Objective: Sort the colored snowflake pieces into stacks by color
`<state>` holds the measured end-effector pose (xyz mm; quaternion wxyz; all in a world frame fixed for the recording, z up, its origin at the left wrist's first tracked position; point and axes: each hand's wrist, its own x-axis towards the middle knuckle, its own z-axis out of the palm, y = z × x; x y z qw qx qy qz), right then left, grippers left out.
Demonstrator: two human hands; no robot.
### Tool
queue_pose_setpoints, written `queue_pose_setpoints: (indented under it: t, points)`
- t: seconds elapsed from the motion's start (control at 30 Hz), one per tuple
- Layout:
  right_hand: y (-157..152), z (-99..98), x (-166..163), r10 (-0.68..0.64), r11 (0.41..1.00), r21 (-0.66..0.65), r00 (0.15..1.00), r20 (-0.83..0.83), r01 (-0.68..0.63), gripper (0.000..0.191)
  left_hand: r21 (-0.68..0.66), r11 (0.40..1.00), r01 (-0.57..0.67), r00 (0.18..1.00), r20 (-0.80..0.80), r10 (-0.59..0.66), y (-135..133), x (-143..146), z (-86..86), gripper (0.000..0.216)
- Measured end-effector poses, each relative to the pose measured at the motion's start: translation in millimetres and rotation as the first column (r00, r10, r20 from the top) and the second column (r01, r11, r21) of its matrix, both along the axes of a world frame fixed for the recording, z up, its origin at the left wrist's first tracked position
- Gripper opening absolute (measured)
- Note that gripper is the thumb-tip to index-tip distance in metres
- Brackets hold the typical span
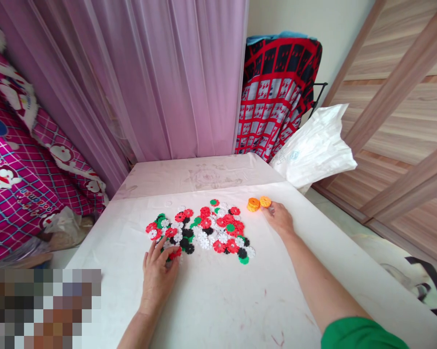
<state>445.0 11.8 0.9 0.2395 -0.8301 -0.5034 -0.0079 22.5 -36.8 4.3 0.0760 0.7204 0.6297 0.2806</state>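
A spread-out pile of flower-shaped plastic discs (203, 238) in red, white, black and green lies on the white-covered table. At the pile's near left edge is my left hand (160, 271), its fingers curved and apart. Its thumb and index finger are beside a red disc (175, 252); whether they touch it is hard to see. To the right of the pile, my right hand (279, 218) has its fingertips closed on a yellow-orange disc (265, 201). Just left of that disc stands a small stack of orange discs (253, 204).
A white plastic bag (315, 148) stands at the table's (218, 295) far right corner. Behind the table hang purple curtains (189, 77), with a red-and-black patterned cloth (272, 87) beside them. Pink checked fabric (32, 160) is at left, wooden doors (396, 116) at right.
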Motion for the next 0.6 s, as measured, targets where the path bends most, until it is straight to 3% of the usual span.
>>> queue_pose_setpoints:
  t: [0.33, 0.5, 0.6]
  points:
    - [-31, -7.1, -30, -0.045, 0.991, 0.123, 0.997, -0.054, 0.052, 0.042, 0.005, 1.0, 0.016, 0.999, 0.029, -0.016, 1, 1, 0.9, 0.029]
    - [-55, -11.2, -70, 0.108, 0.984, 0.147, 0.994, -0.023, -0.103, 0.043, 0.087, 0.996, -0.001, 0.999, 0.052, -0.004, 5, 4, -2.4, 0.031]
    - [-66, -9.4, -101, 0.174, 0.981, 0.078, 0.984, 0.026, -0.176, 0.052, 0.096, 0.994, -0.053, 0.997, 0.052, 0.048, 5, 7, -2.4, 0.045]
